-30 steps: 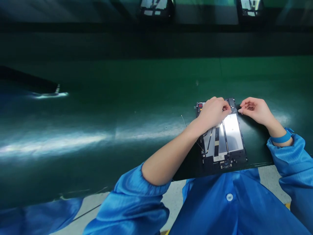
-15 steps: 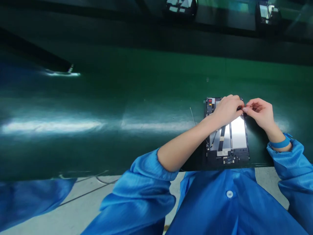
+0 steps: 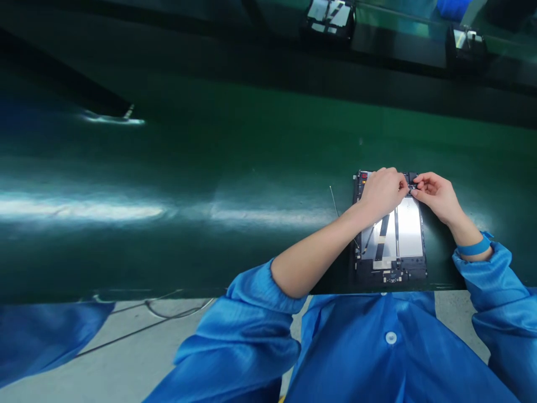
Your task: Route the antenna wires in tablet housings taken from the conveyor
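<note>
Fingertips pinching tablet (image 3: pixel 394 235) far end, lengthwise away

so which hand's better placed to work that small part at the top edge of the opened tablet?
Probably right. The right hand has its fingertips pinched at the top edge of the opened tablet; the left hand lies across it, more like steadying.

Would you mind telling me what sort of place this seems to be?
Probably an electronics assembly line. A long green conveyor belt carries an opened tablet with bare circuitry, more units sit on a farther belt, and the worker wears a blue antistatic smock.
</note>
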{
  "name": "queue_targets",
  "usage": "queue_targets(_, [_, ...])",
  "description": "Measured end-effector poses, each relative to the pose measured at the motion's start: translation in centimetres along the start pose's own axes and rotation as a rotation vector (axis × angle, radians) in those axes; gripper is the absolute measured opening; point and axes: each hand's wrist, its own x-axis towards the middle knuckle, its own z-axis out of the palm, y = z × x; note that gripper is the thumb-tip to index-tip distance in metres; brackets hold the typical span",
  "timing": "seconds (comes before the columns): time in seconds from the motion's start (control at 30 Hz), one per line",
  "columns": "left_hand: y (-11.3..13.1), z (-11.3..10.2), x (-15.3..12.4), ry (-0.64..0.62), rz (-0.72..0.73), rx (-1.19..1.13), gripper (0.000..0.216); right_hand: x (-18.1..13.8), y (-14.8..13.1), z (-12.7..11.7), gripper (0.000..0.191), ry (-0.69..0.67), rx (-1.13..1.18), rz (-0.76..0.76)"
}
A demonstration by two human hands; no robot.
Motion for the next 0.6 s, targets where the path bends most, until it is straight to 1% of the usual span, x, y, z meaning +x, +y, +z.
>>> queue_targets(0.1, [-0.1, 0.1, 0.0, 0.002, 0.015, -0.003, 0.022, 0.0, -0.2, -0.1, 0.035, -0.011, 0.002, 0.015])
queue_targets(0.23, [-0.1, 0.1, 0.0, 0.01, 0.018, 0.002, 0.022, 0.1, -0.4, 0.1, 0.03, -0.006, -0.054, -0.006])
queue_targets(0.37, [0.2, 0.0, 0.2, -0.03, -0.001, 0.011, 0.022, 0.0, -0.5, 0.5, 0.029, 0.007, -0.11, -0.027])
queue_targets(0.43, [0.2, -0.5, 0.0, -0.035, 0.017, 0.003, 0.017, -0.1, -0.5, 0.7, 0.031, 0.02, -0.101, -0.047])
queue_targets(0.47, [0.0, -0.9, -0.2, -0.012, 0.033, -0.006, 0.016, -0.2, -0.5, 0.8, 0.032, 0.037, -0.071, -0.057])
queue_targets(0.53, [-0.9, -1.9, -1.2, 0.085, 0.057, -0.024, 0.024, -0.3, -0.3, 0.6, 0.035, 0.087, 0.041, -0.058])
queue_targets(0.6, [-2.4, -3.2, -2.9, 0.181, 0.039, -0.024, 0.027, -0.3, 0.0, 0.3, 0.035, 0.137, 0.167, -0.033])
